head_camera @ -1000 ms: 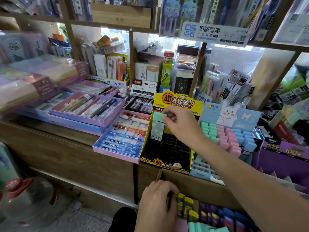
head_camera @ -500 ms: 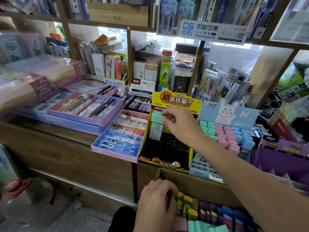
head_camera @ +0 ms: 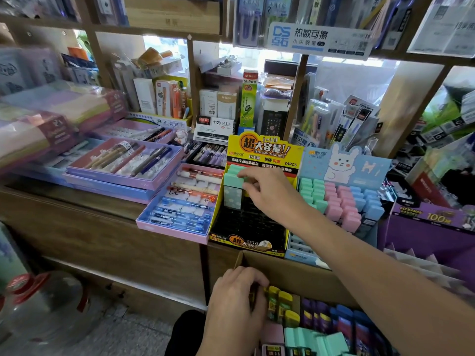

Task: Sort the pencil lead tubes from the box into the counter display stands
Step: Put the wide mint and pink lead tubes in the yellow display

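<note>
My right hand (head_camera: 272,195) reaches into the yellow-and-black display stand (head_camera: 246,227) on the counter, its fingertips on a mint-green lead tube (head_camera: 233,191) standing in the stand's top-left slots. To the right, the blue rabbit display stand (head_camera: 344,163) holds rows of green, pink and blue tubes (head_camera: 341,201). Below the counter, my left hand (head_camera: 236,307) is down in the cardboard box (head_camera: 295,273), fingers curled around yellow-capped tubes (head_camera: 280,301). Purple, blue and green tubes fill the rest of the box.
Pink and purple pen trays (head_camera: 180,204) lie on the wooden counter left of the stands. A purple box (head_camera: 431,222) sits at the right. Shelves of stationery rise behind. A clear water jug (head_camera: 43,304) stands on the floor at lower left.
My right hand has pushed the mint-green tube a little further down into the yellow stand's top-left corner. My left hand stays in the box.
</note>
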